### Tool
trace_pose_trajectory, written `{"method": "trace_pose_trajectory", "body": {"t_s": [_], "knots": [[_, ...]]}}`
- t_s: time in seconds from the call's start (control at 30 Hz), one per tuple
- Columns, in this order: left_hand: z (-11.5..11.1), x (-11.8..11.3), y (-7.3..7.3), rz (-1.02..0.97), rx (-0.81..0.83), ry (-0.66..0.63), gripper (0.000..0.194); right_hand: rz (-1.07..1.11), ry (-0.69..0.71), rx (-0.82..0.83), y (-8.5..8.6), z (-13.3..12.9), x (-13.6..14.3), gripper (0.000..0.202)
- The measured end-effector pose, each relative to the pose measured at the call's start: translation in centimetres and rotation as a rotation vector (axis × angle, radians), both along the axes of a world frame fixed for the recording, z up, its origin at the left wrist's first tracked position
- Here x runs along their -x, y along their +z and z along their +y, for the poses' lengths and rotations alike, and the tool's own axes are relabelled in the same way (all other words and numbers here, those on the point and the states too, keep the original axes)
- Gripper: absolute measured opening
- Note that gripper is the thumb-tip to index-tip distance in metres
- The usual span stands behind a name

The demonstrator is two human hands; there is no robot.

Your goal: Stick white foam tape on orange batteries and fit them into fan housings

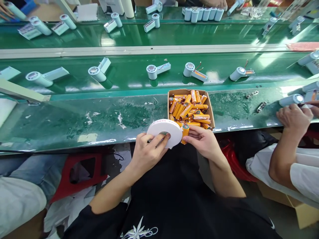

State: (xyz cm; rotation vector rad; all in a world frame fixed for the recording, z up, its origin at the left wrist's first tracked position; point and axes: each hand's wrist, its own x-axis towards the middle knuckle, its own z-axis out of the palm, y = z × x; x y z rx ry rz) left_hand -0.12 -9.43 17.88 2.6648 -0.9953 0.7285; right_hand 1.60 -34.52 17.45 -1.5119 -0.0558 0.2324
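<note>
My left hand (152, 149) grips a flat white roll (164, 132), with fingers pressed into its centre hole. Close to the roll's right edge, my right hand (203, 141) pinches an orange battery cell (185, 133) between thumb and fingers. The cell stands roughly upright, and its lower end seems to meet the roll's rim. Just beyond both hands, an open cardboard box (211, 114) full of orange cells (186, 109) rests at the bench edge.
Light-blue fan bodies (152, 72) lie spaced along the green conveyor (124, 74). A co-worker's hands (295, 118) hold a similar body at right. Two small metal parts (261, 106) lie on the bench (119, 109). A red stool (74, 176) stands lower left.
</note>
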Motion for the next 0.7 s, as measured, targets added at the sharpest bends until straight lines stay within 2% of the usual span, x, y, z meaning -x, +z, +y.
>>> {"method": "trace_pose_trajectory", "body": {"t_s": [0.13, 0.2, 0.33, 0.4, 0.53, 0.63, 0.7], "knots": [[-1.5, 0.6, -1.5, -0.002, 0.055, 0.087, 0.045, -0.070, -0.431, -0.175, -2.7, 2.6, 0.5, 0.046], [-2.0, 0.6, -2.2, 0.010, 0.100, 0.114, 0.045, -0.072, -0.536, -0.273, -3.6, 3.8, 0.9, 0.044], [-2.2, 0.1, -2.8, 0.027, 0.161, 0.122, 0.048, -0.048, -0.549, -0.405, -3.5, 5.2, 1.4, 0.052], [-2.5, 0.0, -3.0, 0.033, 0.202, 0.130, 0.052, -0.046, -0.585, -0.421, -3.3, 5.9, 1.5, 0.056], [-3.7, 1.1, -3.5, 0.031, 0.281, 0.233, 0.053, -0.054, -0.673, -0.419, -3.7, 7.1, 1.9, 0.053], [-4.3, 2.9, -3.2, 0.082, 0.313, 0.219, 0.048, -0.023, -0.590, -0.391, -3.6, 5.8, 1.5, 0.052], [-4.0, 4.1, -2.6, 0.166, 0.305, 0.081, 0.045, -0.093, -0.582, -0.386, -2.6, 3.2, 0.4, 0.051]]}}
